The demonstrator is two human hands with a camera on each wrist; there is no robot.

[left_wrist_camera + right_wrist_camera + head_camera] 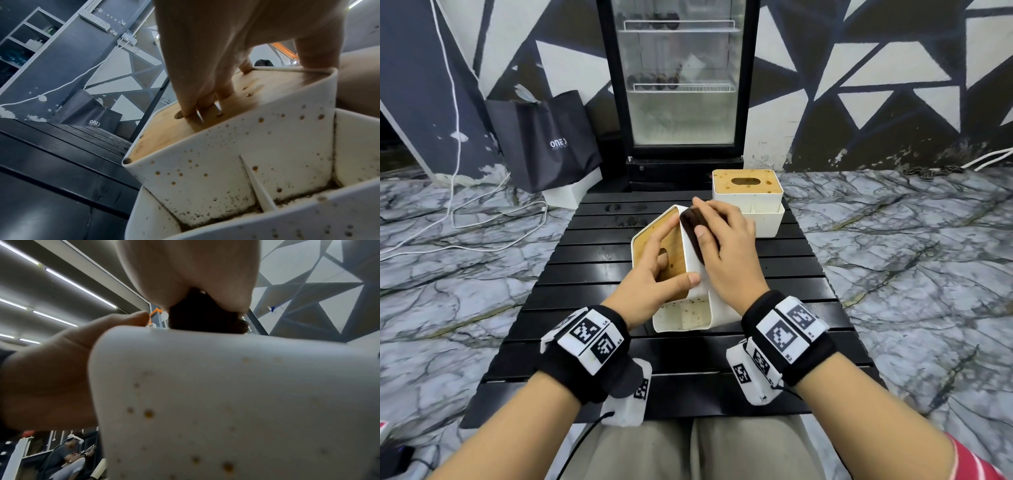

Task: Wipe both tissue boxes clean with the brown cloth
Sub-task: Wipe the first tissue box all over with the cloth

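Two boxes on the black slatted table (592, 308) and we're busy with the near one. That near tissue box (693, 246) is tipped over to our left, so its wooden lid (669, 240) faces left and one white side wall faces up. Our left hand (650, 274) props it, fingers mostly straight against the lid with a fingertip reaching into the slot, thumb hooked over the near edge of that upper wall.

Our right hand (726, 246) presses the brown cloth (693, 226) flat onto that upper wall, fingers curved over the wad and thumb alongside. The wall's long axis runs away from us, and the cloth sits toward its far end, so we reckon the stroke wants to come back toward our wrists, where the right wrist view shows plenty of brown specks. The front pockets look speckled too.

Second tissue box (746, 192) stands upright just beyond, lid stained, nearer the right hand.
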